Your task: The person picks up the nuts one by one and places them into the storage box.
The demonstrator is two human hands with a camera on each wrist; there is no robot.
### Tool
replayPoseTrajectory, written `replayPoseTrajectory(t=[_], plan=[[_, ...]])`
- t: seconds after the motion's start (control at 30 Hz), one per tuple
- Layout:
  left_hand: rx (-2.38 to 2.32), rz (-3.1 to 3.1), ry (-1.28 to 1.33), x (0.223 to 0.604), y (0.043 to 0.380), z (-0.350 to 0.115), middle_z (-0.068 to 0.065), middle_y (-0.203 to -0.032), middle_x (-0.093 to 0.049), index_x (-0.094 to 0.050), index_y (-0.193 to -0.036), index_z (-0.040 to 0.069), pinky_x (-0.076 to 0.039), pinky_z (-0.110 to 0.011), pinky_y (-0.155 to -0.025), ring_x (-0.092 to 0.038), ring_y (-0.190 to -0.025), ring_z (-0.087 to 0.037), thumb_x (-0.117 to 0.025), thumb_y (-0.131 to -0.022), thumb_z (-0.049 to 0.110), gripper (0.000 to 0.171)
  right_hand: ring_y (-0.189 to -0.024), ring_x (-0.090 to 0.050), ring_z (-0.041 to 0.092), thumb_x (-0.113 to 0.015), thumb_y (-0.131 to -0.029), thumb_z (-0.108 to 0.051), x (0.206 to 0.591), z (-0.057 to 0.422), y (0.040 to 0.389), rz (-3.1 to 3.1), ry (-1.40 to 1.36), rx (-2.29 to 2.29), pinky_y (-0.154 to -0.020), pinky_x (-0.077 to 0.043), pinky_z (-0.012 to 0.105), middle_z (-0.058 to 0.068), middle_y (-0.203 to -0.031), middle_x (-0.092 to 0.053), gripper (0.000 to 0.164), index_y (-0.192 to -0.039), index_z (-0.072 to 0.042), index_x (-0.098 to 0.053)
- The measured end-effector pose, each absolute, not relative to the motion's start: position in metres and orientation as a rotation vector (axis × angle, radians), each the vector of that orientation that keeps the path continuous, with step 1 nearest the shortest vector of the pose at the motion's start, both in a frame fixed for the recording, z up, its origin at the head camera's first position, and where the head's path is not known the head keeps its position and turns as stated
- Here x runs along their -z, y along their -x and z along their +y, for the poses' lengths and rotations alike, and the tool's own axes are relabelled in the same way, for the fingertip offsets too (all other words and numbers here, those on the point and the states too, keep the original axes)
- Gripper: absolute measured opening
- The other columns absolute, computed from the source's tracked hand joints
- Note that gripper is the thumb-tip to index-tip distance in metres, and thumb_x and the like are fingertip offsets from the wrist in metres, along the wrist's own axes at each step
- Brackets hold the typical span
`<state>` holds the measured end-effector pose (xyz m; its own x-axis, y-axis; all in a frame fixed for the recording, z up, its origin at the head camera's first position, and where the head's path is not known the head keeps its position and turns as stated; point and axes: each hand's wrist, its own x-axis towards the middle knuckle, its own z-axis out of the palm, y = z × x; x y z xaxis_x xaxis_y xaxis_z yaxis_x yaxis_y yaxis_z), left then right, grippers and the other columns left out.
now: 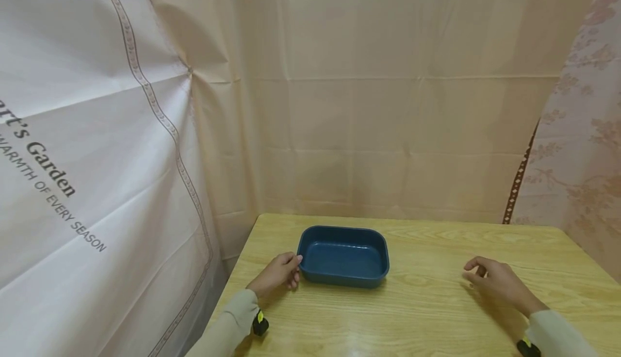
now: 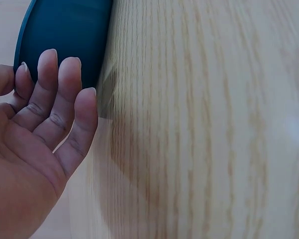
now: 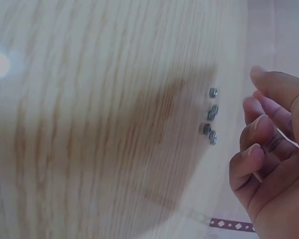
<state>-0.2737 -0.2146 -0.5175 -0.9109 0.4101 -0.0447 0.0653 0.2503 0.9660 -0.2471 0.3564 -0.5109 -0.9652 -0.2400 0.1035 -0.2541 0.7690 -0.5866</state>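
A dark blue rectangular tray [image 1: 343,281] with rounded corners sits on the wooden table, nothing showing inside it. At its left end, my left hand [image 1: 278,275] pinches the rim between thumb and index finger; the other fingers [image 2: 70,82] lie along the outer wall. Well to the right, my right hand [image 1: 499,281] hovers above the table with loosely bent fingers and nothing in them. Several small metal nuts [image 3: 213,93] lie grouped on the tabletop close to its fingertips in the right wrist view. From the head, that hand mostly hides them.
The light wooden table [image 1: 427,314] carries the tray and the nuts. A beige cloth [image 1: 388,103] hangs behind its far edge. To the left is a white printed cloth [image 1: 121,195], and a floral cloth [image 1: 582,157] hangs at the right.
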Motion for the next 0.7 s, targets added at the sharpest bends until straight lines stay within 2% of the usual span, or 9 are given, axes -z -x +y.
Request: replayPoseTrajectory(t=[0.2,0.4,0.7], plan=[[-1.709,2.24,-0.43,0.516,0.272,-0.214,-0.015,-0.083,-0.062,-0.054,-0.101,-0.009,-0.051,-0.03,-0.06,-0.058,-0.066,-0.02,-0.046,-0.112,0.033,0.044,-0.065,-0.051,0.01,-0.067,-0.103,-0.028,0.514,0.365,0.246,-2.966,-0.367,-0.883,-0.057,-0.044,0.028,0.001,-0.078,-0.061,0.028,-0.113,-0.002,-0.066],[-1.711,2.238,-0.427,0.515,0.271,-0.214,-0.014,-0.083,-0.062,-0.054,-0.101,-0.008,-0.051,-0.029,-0.059,-0.057,-0.066,-0.02,-0.046,-0.112,0.033,0.043,-0.062,-0.051,0.009,-0.069,-0.101,-0.025,0.517,0.372,0.246,-2.981,-0.381,-0.888,-0.055,-0.044,0.027,0.0,-0.076,-0.06,0.023,-0.108,-0.003,-0.066],[-1.723,2.219,-0.429,0.517,0.272,-0.215,-0.013,-0.081,-0.062,-0.054,-0.101,-0.009,-0.051,-0.029,-0.059,-0.058,-0.066,-0.019,-0.046,-0.112,0.033,0.044,-0.069,-0.055,0.007,-0.068,-0.102,-0.029,0.523,0.378,0.244,-3.017,-0.414,-0.899,-0.06,-0.047,0.026,-0.001,-0.082,-0.064,0.021,-0.104,-0.007,-0.067]])
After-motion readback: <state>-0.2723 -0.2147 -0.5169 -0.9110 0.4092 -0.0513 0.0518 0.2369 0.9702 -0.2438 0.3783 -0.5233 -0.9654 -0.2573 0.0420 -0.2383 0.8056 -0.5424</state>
